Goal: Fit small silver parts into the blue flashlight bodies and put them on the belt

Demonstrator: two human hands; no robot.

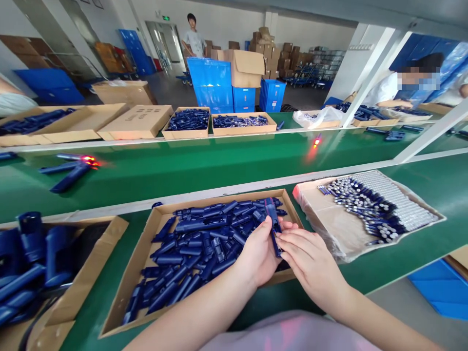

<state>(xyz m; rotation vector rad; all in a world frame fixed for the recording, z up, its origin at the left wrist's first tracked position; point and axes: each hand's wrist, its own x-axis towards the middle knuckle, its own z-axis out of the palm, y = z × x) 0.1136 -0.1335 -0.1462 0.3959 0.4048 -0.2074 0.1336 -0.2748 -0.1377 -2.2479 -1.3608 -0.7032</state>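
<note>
My left hand (261,251) is wrapped round a dark blue plastic housing (271,214), thumb along its side. The housing is long and narrow with an opening along it, and it tilts over the near right part of a cardboard tray (133,263). My right hand (307,256) has its fingers together against the lower end of the same housing; its thumb is hidden, and any small part under the fingertips cannot be made out. Many similar blue housings (201,248) lie heaped in the tray.
To the right, a plastic-lined tray (310,204) holds small silver-ended cylinders like batteries (380,209). A box of larger blue parts (58,253) stands left. Beyond a white rail, blue pieces with red lights (87,160) lie on the green belt (204,165). A co-worker (405,87) sits far right.
</note>
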